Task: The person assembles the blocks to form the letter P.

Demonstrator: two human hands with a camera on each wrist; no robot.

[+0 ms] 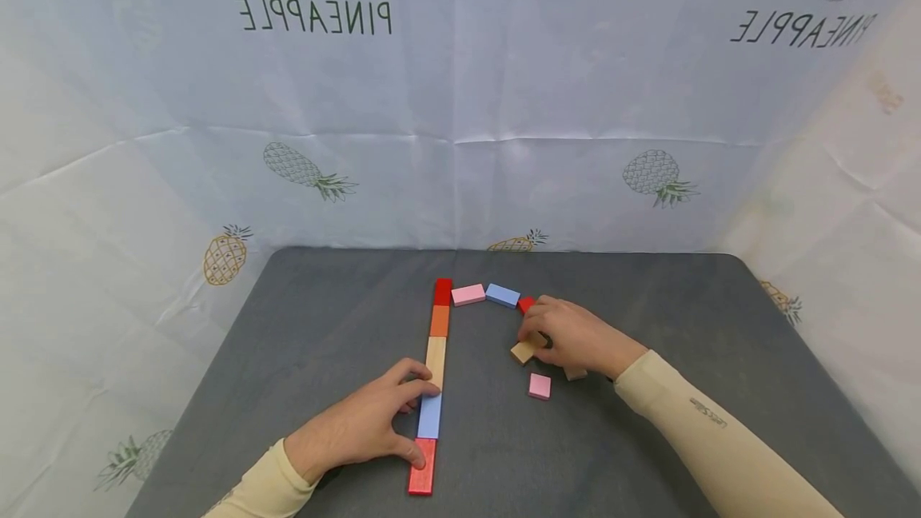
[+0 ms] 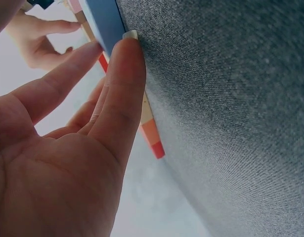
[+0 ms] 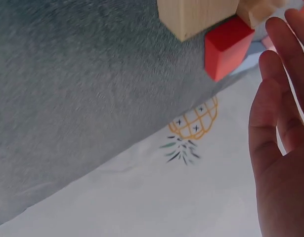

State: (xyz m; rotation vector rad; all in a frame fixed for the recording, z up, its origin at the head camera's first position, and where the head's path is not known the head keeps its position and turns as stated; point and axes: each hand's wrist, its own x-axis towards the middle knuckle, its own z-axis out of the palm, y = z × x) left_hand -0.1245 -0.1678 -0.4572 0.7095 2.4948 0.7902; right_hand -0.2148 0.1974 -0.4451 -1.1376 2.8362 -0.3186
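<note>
Five blocks (image 1: 440, 320) form a row on the bench (image 1: 345, 302); the left hand (image 1: 363, 420), grip loosely spread, touches it; the right hand (image 1: 576, 334) pinches a wooden block (image 1: 523, 352).

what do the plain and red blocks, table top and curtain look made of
Plain blocks: likely bare wood, pale with faint grain. Red blocks: perhaps painted wood, smooth and solidly coloured. Table top: seemingly matte fabric, with fine speckled texture. Curtain: thin, creased, printed sheet; cloth or plastic unclear.
</note>
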